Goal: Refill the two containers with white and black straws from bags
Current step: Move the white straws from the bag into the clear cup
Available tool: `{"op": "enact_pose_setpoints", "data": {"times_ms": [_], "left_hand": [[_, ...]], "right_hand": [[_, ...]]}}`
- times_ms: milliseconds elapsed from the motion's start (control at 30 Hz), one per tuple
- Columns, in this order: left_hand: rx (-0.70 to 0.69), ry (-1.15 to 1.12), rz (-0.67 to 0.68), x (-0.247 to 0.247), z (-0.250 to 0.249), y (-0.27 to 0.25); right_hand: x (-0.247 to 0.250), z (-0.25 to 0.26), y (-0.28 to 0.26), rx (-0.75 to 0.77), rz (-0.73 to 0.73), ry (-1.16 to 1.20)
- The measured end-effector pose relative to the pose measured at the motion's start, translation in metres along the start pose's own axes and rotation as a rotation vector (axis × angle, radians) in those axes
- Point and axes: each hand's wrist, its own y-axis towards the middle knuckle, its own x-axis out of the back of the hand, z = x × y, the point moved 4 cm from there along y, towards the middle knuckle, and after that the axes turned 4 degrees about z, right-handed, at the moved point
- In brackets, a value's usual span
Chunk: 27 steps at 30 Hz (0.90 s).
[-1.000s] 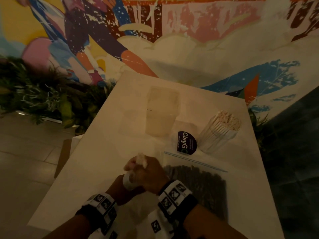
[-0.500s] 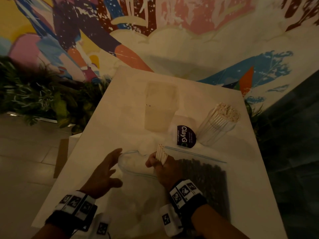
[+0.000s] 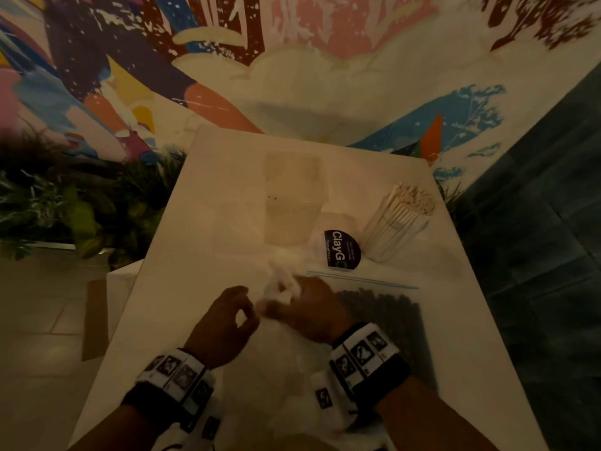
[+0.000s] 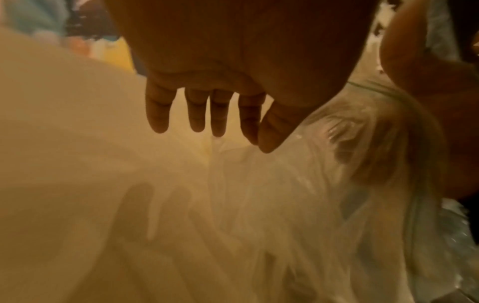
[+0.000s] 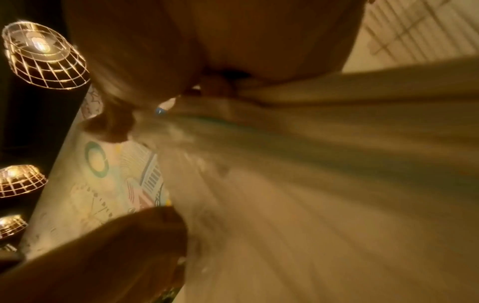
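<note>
On the white table (image 3: 201, 242) stand an empty clear container (image 3: 294, 203) and, to its right, a clear container packed with white straws (image 3: 401, 219). A zip bag of black straws (image 3: 380, 317) lies flat at the right front. My right hand (image 3: 292, 297) grips the bunched white top of a crumpled clear bag (image 3: 286, 359); blur hides whether straws are in that fist. My left hand (image 3: 250, 312) pinches the same bag's edge with thumb and forefinger. The left wrist view has my left hand (image 4: 256, 141) over the wrinkled bag (image 4: 298, 194). The stretched bag (image 5: 311, 184) fills the right wrist view.
A dark round ClayGo label (image 3: 341, 250) lies between the two containers. Green plants (image 3: 48, 206) border the table's left side and a painted mural wall (image 3: 325, 76) rises behind it. Tiled floor lies left and dark floor right. Wire-cage lamps (image 5: 44, 55) hang overhead.
My left hand, open beside the bag half a second ago, has come in and pinches the bag. The right hand, then holding up a few white straws, now grips bunched plastic.
</note>
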Motion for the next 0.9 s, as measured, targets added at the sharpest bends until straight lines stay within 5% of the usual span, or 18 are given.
{"op": "enact_pose_setpoints", "data": {"times_ms": [67, 133, 200, 300, 367, 567, 667, 800, 900], "left_hand": [[-0.104, 0.018, -0.076, 0.005, -0.004, 0.002], [-0.056, -0.101, -0.236, 0.019, -0.007, 0.003], [0.182, -0.367, -0.307, 0.028, -0.002, 0.005], [0.534, -0.845, -0.089, 0.026, 0.006, 0.007], [0.495, -0.95, 0.046, 0.026, -0.001, 0.008], [0.367, -0.979, -0.401, 0.055, 0.016, 0.02], [0.401, -0.954, -0.386, 0.059, 0.027, 0.022], [0.52, -1.034, -0.33, 0.052, 0.033, 0.023], [0.531, -0.816, -0.374, 0.058, 0.052, 0.018]], "right_hand": [[-0.013, 0.003, -0.002, -0.009, 0.005, -0.091], [-0.006, 0.006, -0.003, 0.01, -0.143, -0.003], [0.008, 0.003, -0.007, -0.001, -0.353, 0.245], [0.015, -0.002, -0.011, -0.053, -0.47, 0.582], [0.012, -0.005, -0.011, -0.086, -0.47, 0.623], [0.049, -0.041, -0.025, -0.212, -0.859, 0.894], [0.04, -0.049, -0.027, -0.246, -0.616, 0.869], [-0.015, -0.045, -0.018, -0.353, -0.092, 0.416], [-0.013, -0.049, -0.014, -0.374, -0.191, 0.375]]}}
